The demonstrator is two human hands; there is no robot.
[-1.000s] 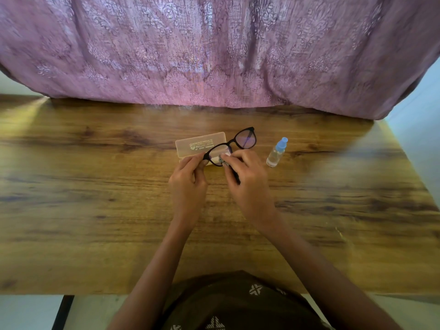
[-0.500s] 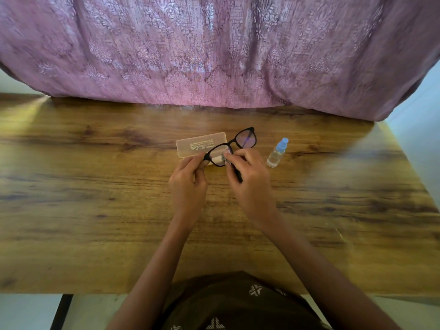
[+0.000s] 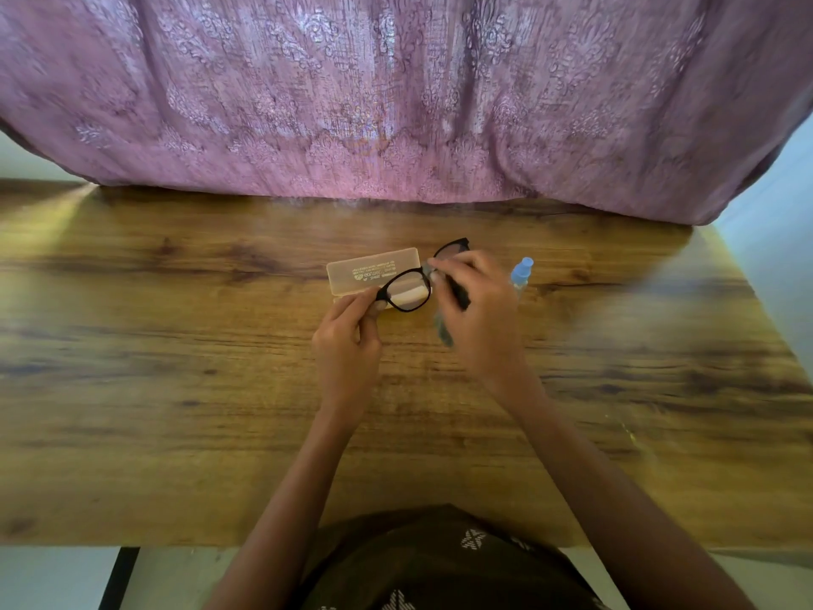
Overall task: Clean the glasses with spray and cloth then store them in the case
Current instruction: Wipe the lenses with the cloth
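Black-framed glasses (image 3: 407,289) are held above the wooden table (image 3: 176,367), lenses facing me. My left hand (image 3: 347,345) pinches the frame's left corner. My right hand (image 3: 477,314) covers the right lens and grips a small grey cleaning cloth (image 3: 442,330) against it; a fold of the cloth hangs below my fingers. A translucent beige case (image 3: 365,270) lies shut on the table just behind the glasses. The small spray bottle (image 3: 521,272) with a blue cap stands to the right, partly hidden by my right hand.
A pink patterned curtain (image 3: 396,103) hangs along the table's far edge. The near edge of the table runs just above my lap. A black table leg (image 3: 119,578) shows at the lower left.
My right hand has slid right from the left lens to the right lens, carrying the cloth. The left lens is now uncovered. My left hand keeps its hold.
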